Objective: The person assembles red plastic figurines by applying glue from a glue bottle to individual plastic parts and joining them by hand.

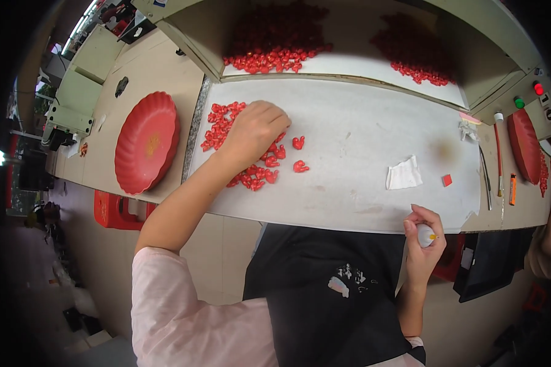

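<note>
My left hand (pixel 258 131) reaches over a cluster of small glossy red figurine-like pieces (pixel 221 117) on the white work sheet (pixel 343 147). Its fingers curl downward, and its fingertips and whatever they hold are hidden behind the hand. Two loose red pieces, an upper one (pixel 298 142) and a lower one (pixel 300 166), lie just to the right of it. At the table's front edge, my right hand (pixel 423 244) is closed around a small white squeeze bottle (pixel 426 235) with a yellow tip.
Behind the sheet, an open-fronted box (pixel 193 37) holds more red pieces. A red scalloped bowl (pixel 147 144) sits at left, another (pixel 524 147) at far right. Nearby are a folded white cloth (pixel 404 175), a small red block (pixel 447 180), a red-handled brush (pixel 499 159) and an orange stick-like item (pixel 513 189).
</note>
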